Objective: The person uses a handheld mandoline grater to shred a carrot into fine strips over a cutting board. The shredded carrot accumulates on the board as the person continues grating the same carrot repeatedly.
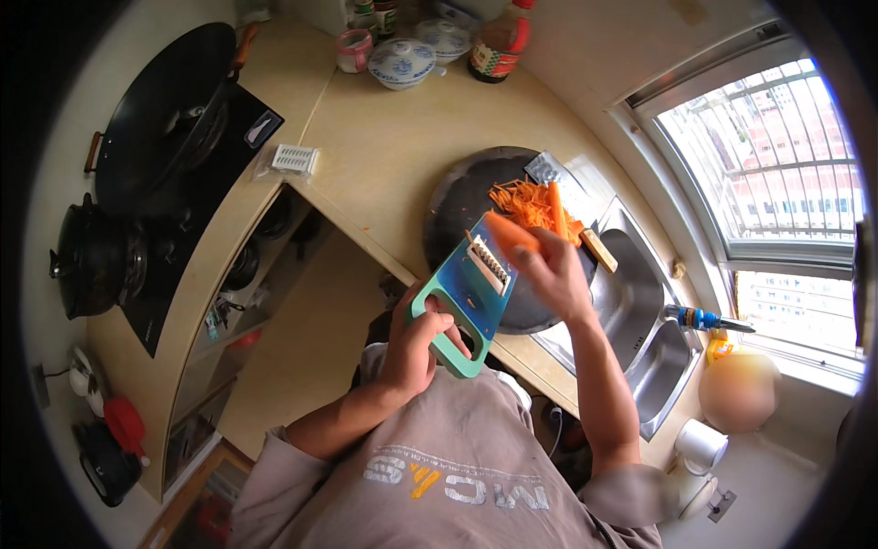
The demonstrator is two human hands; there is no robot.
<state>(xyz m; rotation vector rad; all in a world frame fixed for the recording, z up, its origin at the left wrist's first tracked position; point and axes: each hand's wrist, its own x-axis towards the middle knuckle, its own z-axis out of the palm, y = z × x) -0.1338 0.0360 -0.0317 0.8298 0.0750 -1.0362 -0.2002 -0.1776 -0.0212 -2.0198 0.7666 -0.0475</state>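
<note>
My left hand (418,336) grips the looped green handle of a hand grater (456,295), its blue face tilted up and a white insert with metal teeth set in it. A peeled carrot (509,235) is held in my right hand (557,271), close over the grater's far end; I cannot tell if they touch. Beneath and beyond them, a round dark board (453,185) bears a heap of carrot shreds (521,200) and another long carrot piece (557,209). A wooden knife handle (599,251) juts out at the board's right, its blade partly covered.
To the right is a double steel sink (627,288) with a blue-banded faucet (699,318). A wok (164,117) and a black pot (96,261) stand on the left cooktop. Packaged grater inserts (293,158) lie near the counter corner. Lidded bowls (402,62) and a sauce bottle (499,44) stand behind.
</note>
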